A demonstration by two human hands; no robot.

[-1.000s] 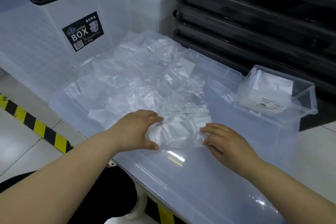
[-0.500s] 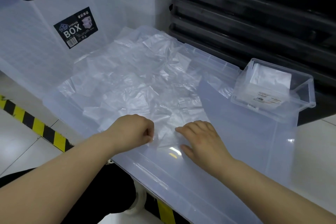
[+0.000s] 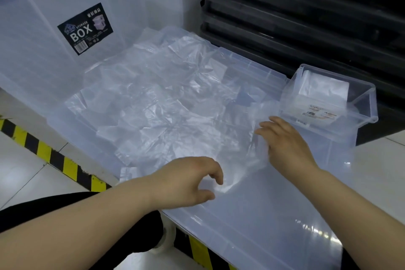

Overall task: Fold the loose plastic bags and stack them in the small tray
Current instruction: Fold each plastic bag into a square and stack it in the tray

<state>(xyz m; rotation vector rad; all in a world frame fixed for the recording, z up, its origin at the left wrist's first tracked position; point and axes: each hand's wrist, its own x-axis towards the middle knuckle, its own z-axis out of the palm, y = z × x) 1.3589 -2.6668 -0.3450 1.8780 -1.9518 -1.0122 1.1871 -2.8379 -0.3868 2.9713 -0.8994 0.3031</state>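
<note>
Flatness is mattering; right hand (image 3: 285, 142), grip hidden, is covering folded clear plastic bag (image 3: 256, 151) beside small transparent tray (image 3: 372, 103); left hand (image 3: 186, 182) is hovering slack.

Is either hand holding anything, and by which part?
The left hand holds nothing. The right hand lies on the right edge of a crumpled clear plastic bag; whether it grips cannot be told.

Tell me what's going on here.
A person is working through loose plastic bags spread on a clear bin lid. The right hand lies flat-fingered on one bag beside the small tray, which already holds folded bags. The left hand hangs loosely curled over that bag's near edge; grip unclear.
</note>
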